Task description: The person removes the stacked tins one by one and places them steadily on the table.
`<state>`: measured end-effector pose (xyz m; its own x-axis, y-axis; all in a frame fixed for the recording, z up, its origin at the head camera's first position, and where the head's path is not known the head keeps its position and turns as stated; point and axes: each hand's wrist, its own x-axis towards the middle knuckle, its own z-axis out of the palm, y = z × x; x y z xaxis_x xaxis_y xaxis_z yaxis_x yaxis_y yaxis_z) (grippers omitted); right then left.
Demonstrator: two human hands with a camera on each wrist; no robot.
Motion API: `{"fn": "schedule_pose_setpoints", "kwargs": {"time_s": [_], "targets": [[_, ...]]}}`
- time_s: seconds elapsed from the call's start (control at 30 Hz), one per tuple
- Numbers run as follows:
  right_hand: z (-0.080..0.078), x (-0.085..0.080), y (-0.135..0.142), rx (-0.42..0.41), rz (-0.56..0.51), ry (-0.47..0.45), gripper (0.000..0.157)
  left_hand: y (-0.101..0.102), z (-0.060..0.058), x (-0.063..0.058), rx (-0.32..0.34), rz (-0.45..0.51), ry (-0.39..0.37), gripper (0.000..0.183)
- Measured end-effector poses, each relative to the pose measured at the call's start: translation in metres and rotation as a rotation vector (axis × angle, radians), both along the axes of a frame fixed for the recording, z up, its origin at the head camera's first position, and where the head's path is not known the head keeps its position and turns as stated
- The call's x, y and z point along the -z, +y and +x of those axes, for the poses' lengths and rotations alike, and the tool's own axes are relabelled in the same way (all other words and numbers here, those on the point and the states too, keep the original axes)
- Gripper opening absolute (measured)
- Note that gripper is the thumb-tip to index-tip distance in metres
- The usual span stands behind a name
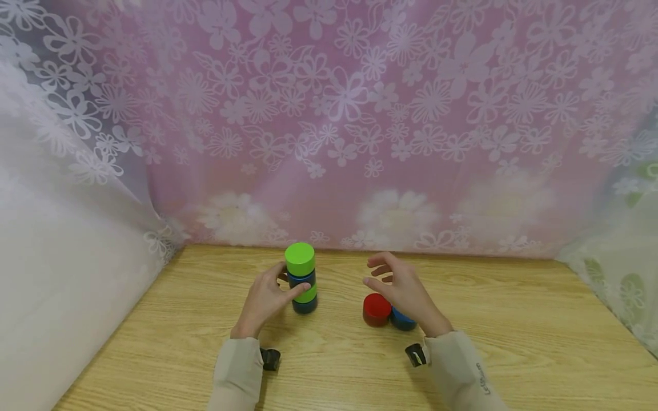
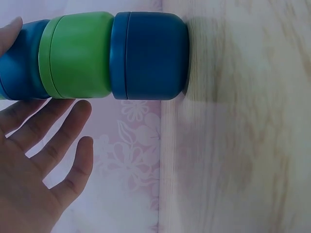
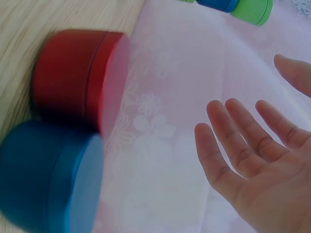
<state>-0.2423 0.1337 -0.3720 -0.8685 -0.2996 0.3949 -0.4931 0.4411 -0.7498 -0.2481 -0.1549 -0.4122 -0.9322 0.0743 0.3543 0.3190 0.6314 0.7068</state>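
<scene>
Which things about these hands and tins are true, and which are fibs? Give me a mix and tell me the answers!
1. The left hand is at the stack. True.
2. The red tin stands next to a blue tin. True.
3. The right hand is holding a tin. False: it holds nothing.
4. The stack has just two tins. False: it has four.
5. The stack's top tin is green. True.
6. The red tin is in the stack. False: it sits on the table.
</scene>
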Motion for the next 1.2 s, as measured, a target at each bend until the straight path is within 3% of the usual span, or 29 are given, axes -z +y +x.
{"fn": "schedule_pose_setpoints", "kwargs": {"time_s": [1.2], "targets": [[-0.001,-0.007,-0.049,-0.013,-0.106,-0.054,0.038,0.0,0.0,0.0,0.006,0.002,-0.008,0.056]]}}
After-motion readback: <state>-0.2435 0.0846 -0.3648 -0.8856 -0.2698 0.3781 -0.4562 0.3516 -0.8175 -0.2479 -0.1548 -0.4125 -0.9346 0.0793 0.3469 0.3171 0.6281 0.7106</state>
